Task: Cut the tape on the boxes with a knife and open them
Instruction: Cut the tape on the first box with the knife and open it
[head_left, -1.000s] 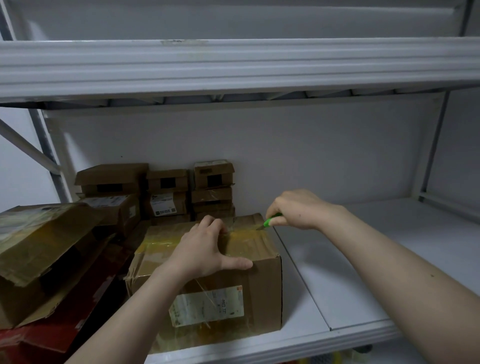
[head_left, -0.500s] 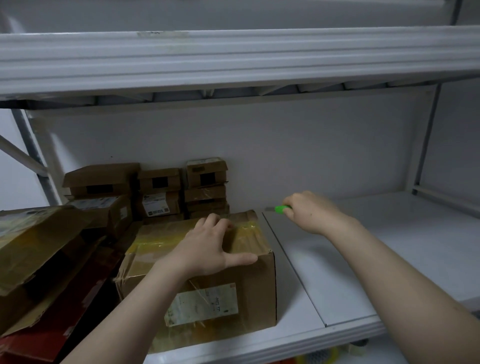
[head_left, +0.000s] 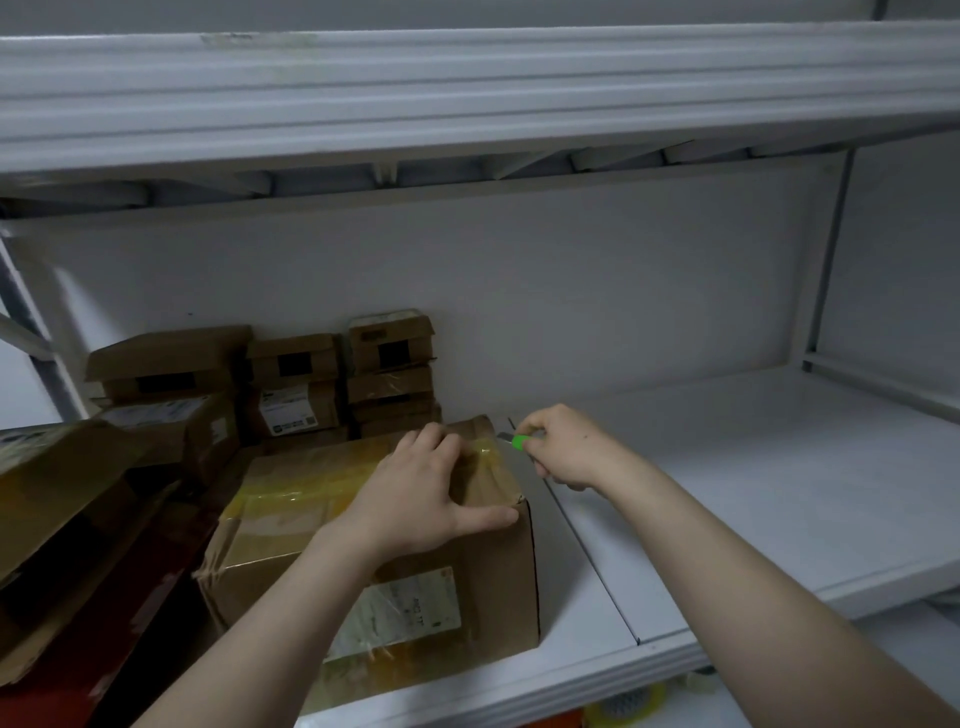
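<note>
Right hand (head_left: 561, 447), fingers clamped on the green knife (head_left: 519, 442), is back at the far right top edge of the box (head_left: 467, 587) after swinging clear. Left hand (head_left: 415, 499) lies flat, fingers spread, pinning the box on the shelf (head_left: 727, 493). Yellow tape (head_left: 291, 493) appears uncut, so another pass is probably coming.

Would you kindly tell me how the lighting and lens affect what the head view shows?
Head view: dim, grey light; the boxes at left sink into shadow; the wide lens bows the upper shelf; glare on the yellow tape; the knife in the right hand is small and soft.
</note>
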